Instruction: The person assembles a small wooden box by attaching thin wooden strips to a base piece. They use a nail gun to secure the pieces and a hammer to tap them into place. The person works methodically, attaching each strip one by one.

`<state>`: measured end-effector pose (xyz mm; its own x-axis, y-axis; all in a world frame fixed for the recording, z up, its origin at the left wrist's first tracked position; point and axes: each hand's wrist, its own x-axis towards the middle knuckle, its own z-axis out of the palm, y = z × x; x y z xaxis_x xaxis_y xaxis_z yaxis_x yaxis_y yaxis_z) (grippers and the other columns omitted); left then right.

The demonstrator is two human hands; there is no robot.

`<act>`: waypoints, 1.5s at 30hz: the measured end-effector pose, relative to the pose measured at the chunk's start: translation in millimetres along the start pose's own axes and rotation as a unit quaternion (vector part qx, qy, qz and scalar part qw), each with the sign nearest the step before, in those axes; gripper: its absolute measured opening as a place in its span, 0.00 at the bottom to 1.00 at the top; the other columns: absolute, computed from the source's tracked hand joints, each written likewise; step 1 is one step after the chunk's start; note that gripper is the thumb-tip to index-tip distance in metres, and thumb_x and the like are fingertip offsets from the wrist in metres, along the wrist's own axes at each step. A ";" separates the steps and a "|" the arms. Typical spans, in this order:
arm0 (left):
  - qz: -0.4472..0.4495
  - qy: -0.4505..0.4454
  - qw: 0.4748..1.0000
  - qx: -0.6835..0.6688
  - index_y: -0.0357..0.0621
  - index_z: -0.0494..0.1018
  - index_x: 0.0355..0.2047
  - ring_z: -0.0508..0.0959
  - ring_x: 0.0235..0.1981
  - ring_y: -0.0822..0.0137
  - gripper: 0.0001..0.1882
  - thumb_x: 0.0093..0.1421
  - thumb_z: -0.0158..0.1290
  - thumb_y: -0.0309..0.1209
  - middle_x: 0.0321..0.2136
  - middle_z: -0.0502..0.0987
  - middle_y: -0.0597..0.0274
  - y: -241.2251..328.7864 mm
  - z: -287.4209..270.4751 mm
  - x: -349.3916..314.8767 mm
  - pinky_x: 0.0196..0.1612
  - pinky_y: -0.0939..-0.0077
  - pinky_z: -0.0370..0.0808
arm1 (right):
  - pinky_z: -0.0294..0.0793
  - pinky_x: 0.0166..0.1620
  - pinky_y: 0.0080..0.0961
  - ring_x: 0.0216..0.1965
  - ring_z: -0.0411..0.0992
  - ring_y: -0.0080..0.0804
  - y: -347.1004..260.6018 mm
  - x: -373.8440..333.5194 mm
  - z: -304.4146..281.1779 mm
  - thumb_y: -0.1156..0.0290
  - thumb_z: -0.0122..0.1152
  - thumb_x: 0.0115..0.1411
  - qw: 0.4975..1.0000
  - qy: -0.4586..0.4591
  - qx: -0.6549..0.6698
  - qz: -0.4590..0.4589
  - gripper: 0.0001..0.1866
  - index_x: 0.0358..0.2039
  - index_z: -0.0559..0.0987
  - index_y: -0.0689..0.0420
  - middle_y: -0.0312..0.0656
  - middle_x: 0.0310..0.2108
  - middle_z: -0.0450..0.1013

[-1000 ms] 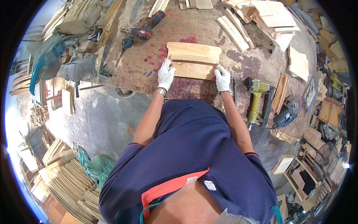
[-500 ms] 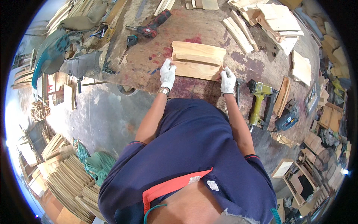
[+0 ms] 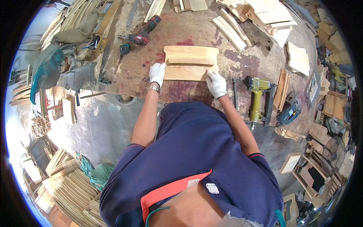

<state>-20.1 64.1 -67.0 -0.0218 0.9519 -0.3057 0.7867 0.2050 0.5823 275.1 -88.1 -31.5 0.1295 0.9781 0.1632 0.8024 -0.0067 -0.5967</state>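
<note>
While gloved hands [image 3: 157, 73] [image 3: 216, 84] touch wooden board [image 3: 185, 73] | yellow-green nail gun [image 3: 256, 102] lies right

"What's hidden on the board [image 3: 189, 73]?"
"The right hand [image 3: 216, 84] covers its lower right corner; whether those fingers pinch or merely press, I can't tell. The left hand [image 3: 157, 73] shows its fingertips too small to make out at the left edge."
"And the desk [image 3: 177, 32]?"
"Part of its near edge is lost behind the shirt [image 3: 181, 147], which the bottom of the view cuts off."
"Up top?"
"Strips [image 3: 151, 11] run out of view."
"The fan [image 3: 334, 150]?"
"Too blurred to count blades."
</note>
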 end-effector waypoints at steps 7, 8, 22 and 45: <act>-0.102 -0.035 0.912 -0.396 0.38 0.79 0.36 0.78 0.40 0.63 0.22 0.65 0.54 0.48 0.36 0.81 0.53 19.4 -12.4 -12.8 0.42 0.67 0.73 | 0.78 0.43 0.38 0.39 0.78 0.50 -4.1 -0.8 -5.6 0.73 0.62 0.57 0.999 -0.016 0.029 0.037 0.12 0.43 0.82 0.54 0.48 0.38 0.77; -0.085 -0.047 0.909 -0.405 0.40 0.77 0.34 0.74 0.34 0.74 0.21 0.66 0.55 0.49 0.32 0.78 0.62 23.4 -14.4 -17.1 0.37 0.74 0.70 | 0.78 0.43 0.39 0.40 0.77 0.51 -3.3 -1.5 -5.1 0.74 0.62 0.58 0.999 -0.013 0.036 0.035 0.12 0.43 0.82 0.56 0.48 0.39 0.77; -0.024 -0.029 0.921 -0.388 0.45 0.67 0.21 0.61 0.26 0.77 0.20 0.65 0.59 0.42 0.21 0.65 0.74 26.5 8.1 -11.6 0.30 0.74 0.61 | 0.69 0.21 0.19 0.17 0.71 0.18 31.6 29.3 19.3 0.68 0.65 0.63 0.818 0.114 0.437 0.356 0.10 0.38 0.82 0.63 0.35 0.26 0.78; -0.048 0.009 0.922 -0.385 0.40 0.75 0.26 0.70 0.28 0.74 0.22 0.63 0.60 0.48 0.24 0.76 0.67 37.0 5.7 -15.3 0.34 0.71 0.67 | 0.71 0.22 0.19 0.18 0.71 0.18 26.7 33.3 16.3 0.72 0.64 0.62 0.860 0.098 0.380 0.326 0.09 0.37 0.84 0.64 0.35 0.23 0.77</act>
<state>12.8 55.8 -45.1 -0.0837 0.9230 -0.3755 0.1091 0.3831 0.9173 291.3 -52.3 -54.9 0.5629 0.7636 -0.3162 -0.0800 -0.3304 -0.9404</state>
